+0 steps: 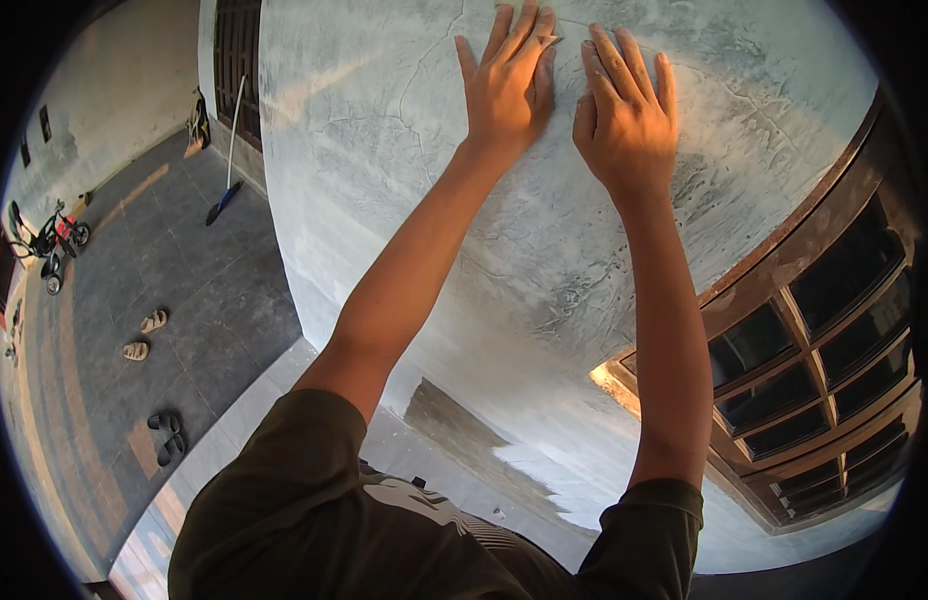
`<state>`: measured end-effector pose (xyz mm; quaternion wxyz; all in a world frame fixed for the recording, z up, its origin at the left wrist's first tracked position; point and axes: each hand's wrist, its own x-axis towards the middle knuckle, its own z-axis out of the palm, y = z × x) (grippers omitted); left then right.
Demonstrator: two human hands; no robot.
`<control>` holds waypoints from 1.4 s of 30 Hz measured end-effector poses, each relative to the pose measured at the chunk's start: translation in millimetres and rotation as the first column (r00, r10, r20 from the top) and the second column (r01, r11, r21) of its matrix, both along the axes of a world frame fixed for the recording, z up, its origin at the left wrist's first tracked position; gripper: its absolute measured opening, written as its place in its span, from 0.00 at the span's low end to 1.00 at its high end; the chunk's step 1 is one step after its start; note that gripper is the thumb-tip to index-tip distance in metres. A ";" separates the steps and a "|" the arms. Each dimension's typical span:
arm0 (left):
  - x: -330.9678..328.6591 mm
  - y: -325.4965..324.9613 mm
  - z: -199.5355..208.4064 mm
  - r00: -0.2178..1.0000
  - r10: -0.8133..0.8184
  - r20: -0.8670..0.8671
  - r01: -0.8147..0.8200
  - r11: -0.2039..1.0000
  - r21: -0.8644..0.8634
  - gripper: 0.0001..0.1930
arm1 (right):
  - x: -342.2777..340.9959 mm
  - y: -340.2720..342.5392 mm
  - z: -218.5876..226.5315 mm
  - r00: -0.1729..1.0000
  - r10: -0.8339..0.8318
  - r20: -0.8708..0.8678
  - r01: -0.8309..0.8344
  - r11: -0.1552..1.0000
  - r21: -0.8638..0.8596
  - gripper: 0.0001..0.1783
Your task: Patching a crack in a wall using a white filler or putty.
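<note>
My left hand (509, 88) lies against the pale grey-white plastered wall (334, 180), its fingers stretched upward and somewhat apart. A small pale pointed bit (551, 41) shows beside its index finger; most of it is hidden, and I cannot tell what it is. Just to the right, my right hand (629, 125) rests on the same wall with fingers extended and palm toward the surface. Nothing shows in its fingers, though the palm side is out of sight. Greyish dust marks the fingers of both hands. Cracks and rough patches run over the plaster around them.
A brown wooden window frame (819, 375) with dark panes stands right of the wall. On the grey tiled floor at left are black sandals (167, 440), beige sandals (154, 320) and a small tricycle (59, 238). A long-handled broom (227, 190) leans by a doorway.
</note>
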<state>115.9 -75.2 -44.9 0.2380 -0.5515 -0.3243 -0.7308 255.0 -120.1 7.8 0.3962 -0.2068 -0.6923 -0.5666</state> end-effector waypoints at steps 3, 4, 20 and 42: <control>6.0 -1.8 -31.0 0.998 -0.057 0.004 0.056 0.998 0.039 0.25 | -3.5 2.3 0.2 0.999 0.041 0.002 -0.041 0.999 -0.002 0.21; 16.9 -9.4 -61.8 0.999 -0.039 0.015 0.040 0.997 -0.060 0.25 | -2.1 4.2 -2.0 0.999 0.046 0.003 -0.046 0.999 -0.003 0.21; 2.3 3.7 -12.1 0.998 -0.008 0.059 0.011 0.998 -0.056 0.25 | -3.3 0.2 0.3 0.999 0.037 -0.008 -0.037 0.999 0.010 0.20; 6.2 1.7 -7.8 0.994 -0.073 0.076 0.072 0.997 0.018 0.25 | -2.9 2.6 -1.0 0.999 0.039 -0.004 -0.039 0.999 0.008 0.20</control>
